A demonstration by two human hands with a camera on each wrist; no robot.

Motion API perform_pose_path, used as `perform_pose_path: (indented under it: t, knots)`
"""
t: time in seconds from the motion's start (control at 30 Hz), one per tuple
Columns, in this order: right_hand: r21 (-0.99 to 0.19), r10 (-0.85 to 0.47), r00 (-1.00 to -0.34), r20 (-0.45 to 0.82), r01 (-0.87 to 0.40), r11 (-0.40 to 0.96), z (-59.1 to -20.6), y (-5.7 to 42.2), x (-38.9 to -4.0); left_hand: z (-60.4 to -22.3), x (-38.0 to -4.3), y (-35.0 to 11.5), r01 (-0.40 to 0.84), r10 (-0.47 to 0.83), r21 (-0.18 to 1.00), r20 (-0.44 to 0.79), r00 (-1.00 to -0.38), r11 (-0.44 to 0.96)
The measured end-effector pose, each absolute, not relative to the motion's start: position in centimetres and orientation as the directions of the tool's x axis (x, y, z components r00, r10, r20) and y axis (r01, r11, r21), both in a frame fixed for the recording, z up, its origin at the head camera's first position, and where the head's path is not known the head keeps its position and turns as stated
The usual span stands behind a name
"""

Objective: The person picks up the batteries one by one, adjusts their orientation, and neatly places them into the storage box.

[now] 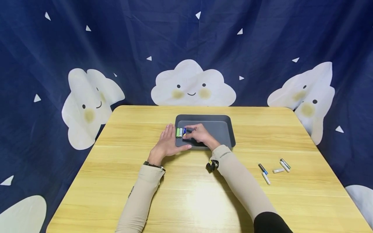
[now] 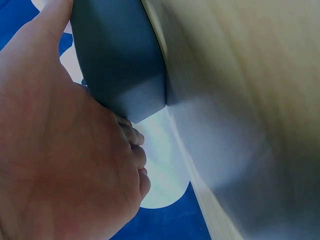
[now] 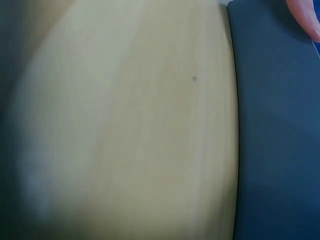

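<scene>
A dark grey tray (image 1: 217, 131) lies on the wooden table. Inside, at its left end, a green battery (image 1: 177, 132) and a white battery (image 1: 180, 132) lie side by side. Just right of them, my right hand (image 1: 199, 133) pinches a blue battery (image 1: 184, 132) between thumb and finger. My left hand (image 1: 167, 142) rests at the tray's near left corner, fingers straight along the left side and thumb along the front rim. In the left wrist view, the left hand (image 2: 75, 145) is against the tray's outer wall (image 2: 120, 60). The right wrist view does not show the blue battery.
On the table (image 1: 116, 194) to the right lie several loose batteries, among them a dark blue one (image 1: 263, 169) and white ones (image 1: 266, 178). A dark blue curtain (image 1: 175, 32) with white clouds hangs behind the table's far edge.
</scene>
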State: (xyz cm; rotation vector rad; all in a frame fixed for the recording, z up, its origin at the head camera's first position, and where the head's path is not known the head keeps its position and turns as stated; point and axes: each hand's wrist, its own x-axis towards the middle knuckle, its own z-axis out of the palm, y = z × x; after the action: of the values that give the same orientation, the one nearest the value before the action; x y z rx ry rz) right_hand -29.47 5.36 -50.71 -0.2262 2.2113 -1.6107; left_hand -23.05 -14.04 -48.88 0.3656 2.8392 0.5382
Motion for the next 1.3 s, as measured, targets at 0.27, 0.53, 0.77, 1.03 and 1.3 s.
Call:
perform_pose_path:
  t: [0.27, 0.53, 0.77, 1.03, 1.3]
  knots:
    - [-0.906, -0.313, -0.929, -0.197, 0.05, 0.42, -50.7, 4.9, -29.4, -49.2, -23.3, -14.0, 0.2, 0.287, 0.388, -0.182, -0.94, 0.9]
    - [-0.874, -0.297, -0.935, -0.191, 0.025, 0.485, -50.5, 4.5, -29.2, -49.5, -23.4, -14.1, 0.197, 0.289, 0.4, -0.184, -0.94, 0.895]
    - [-0.864, -0.311, -0.938, -0.154, -0.025, 0.502, -50.5, 4.3, -29.2, -49.1, -23.2, -14.0, 0.202, 0.291, 0.4, -0.173, -0.941, 0.894]
    - [-0.86, -0.299, -0.944, -0.14, -0.034, 0.51, -50.5, 4.1, -29.0, -49.5, -23.4, -14.0, 0.191, 0.281, 0.398, -0.182, -0.942, 0.897]
    - [-0.865, -0.292, -0.947, -0.137, -0.03, 0.502, -50.6, 4.0, -29.0, -49.3, -23.2, -14.0, 0.191, 0.284, 0.416, -0.174, -0.943, 0.889]
